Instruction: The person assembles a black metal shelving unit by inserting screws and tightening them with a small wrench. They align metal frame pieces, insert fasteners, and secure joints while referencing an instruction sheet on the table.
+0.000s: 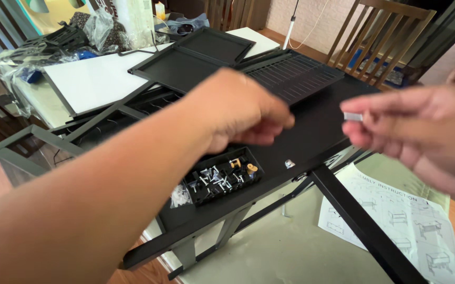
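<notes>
Pinching a small silver part (pixel 352 116) — perhaps a nut — right hand (pixel 411 131) hovers past the panel (pixel 311 131) edge.

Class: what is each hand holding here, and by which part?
Right hand pinches a small silver piece by one end between fingertips. Left hand: curled; cannot tell.

matt black metal panel (pixel 311 131); shiny steel screws (pixel 214 179) in a black plastic tray (pixel 198 199); white paper sheet (pixel 395 215), lower right; wooden chair (pixel 390 31), upper right.

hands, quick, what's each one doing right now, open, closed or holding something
Left hand: fingers curled loosely closed above the small black tray of screws and fittings; nothing visibly held.
Right hand: fingers pinching a small silver metal piece.
</notes>
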